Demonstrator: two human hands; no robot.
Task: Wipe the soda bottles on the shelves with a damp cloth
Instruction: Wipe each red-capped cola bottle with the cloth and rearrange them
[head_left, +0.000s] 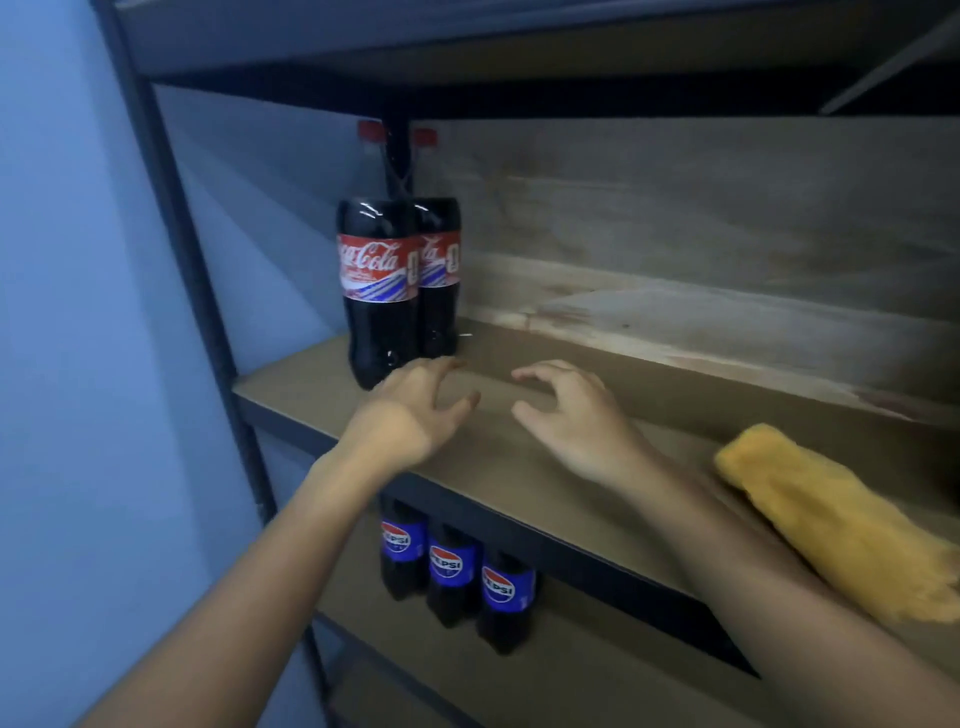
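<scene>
Two Coca-Cola bottles stand upright at the left end of the middle shelf (519, 467): a front one (379, 291) and a second one (441, 280) just behind and to its right. My left hand (410, 410) hovers over the shelf just in front of the front bottle, fingers spread and empty. My right hand (566, 415) is beside it to the right, fingers also curled apart and holding nothing. A yellow cloth (826, 519) lies on the shelf to the right of my right forearm. Three Pepsi bottles (454, 571) stand in a row on the shelf below.
A dark metal upright (171, 249) frames the shelf on the left, with a blue wall (67, 312) beyond it. A wooden back panel (675, 218) closes the rear. Another shelf board (467, 57) runs overhead, close above the bottle caps.
</scene>
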